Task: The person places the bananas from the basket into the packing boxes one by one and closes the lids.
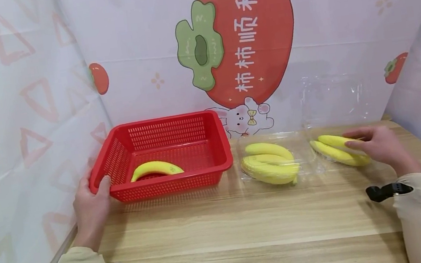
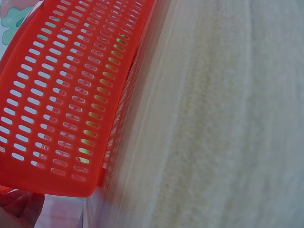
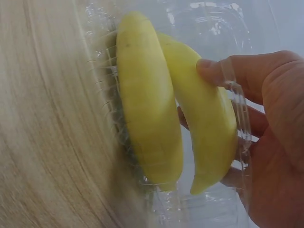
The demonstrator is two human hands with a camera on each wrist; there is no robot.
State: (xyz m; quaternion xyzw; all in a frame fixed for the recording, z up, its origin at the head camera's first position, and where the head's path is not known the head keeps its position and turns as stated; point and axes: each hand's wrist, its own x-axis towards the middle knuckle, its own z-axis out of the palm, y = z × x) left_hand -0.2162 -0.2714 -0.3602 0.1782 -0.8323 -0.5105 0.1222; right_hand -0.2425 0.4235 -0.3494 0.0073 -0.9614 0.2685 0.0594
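Head view, with the right wrist view as detail. The rear banana (image 1: 330, 139) lies within the right-hand clear container (image 3: 209, 216), side by side with the front banana (image 1: 336, 153); its long axis runs mainly left to right, the right end slanting toward the wearer. Of the two hands, the right hand (image 1: 378, 144) is much the nearer, at the fruit's right end. Its thumb (image 3: 211, 70) presses one face while fingers curl behind the other, so that the grasp crosses the long axis; whether the fruit is raised off the container's floor cannot be told.

The left hand (image 1: 92, 206) grips the left front corner of the red basket (image 1: 161, 184), in which a single banana (image 1: 156, 167) rests. Critical relation: the basket's mouth lies well to the left of the grasped fruit along the tabletop (image 1: 229, 236), with the middle container (image 1: 305, 149) and its bananas (image 1: 269, 166) between.
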